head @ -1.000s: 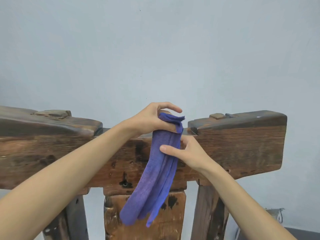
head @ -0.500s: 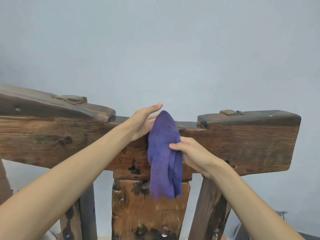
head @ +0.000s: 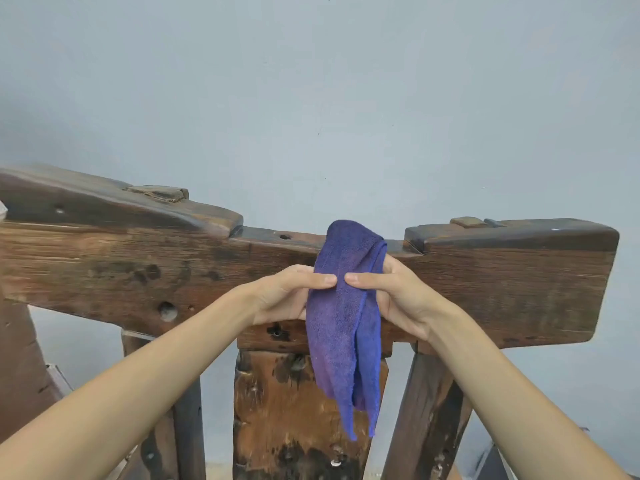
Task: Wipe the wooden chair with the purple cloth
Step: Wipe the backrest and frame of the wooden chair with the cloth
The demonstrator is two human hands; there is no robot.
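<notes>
A plain pale grey-blue wall [head: 311, 98] fills the view from nine o'clock over twelve to three, evenly lit, with soft shading and a few tiny dark specks. At eight o'clock a dark brown wooden piece [head: 20, 358] stands at the edge. At five o'clock a dark object [head: 491, 462] sits low, too cut off to identify.

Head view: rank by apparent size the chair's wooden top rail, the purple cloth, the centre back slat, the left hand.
1. Dark weathered wooden top rail
2. Centre wooden back slat, partly cut off by the frame
3. Purple cloth
4. Left hand, nearer the camera, so unsure
</notes>
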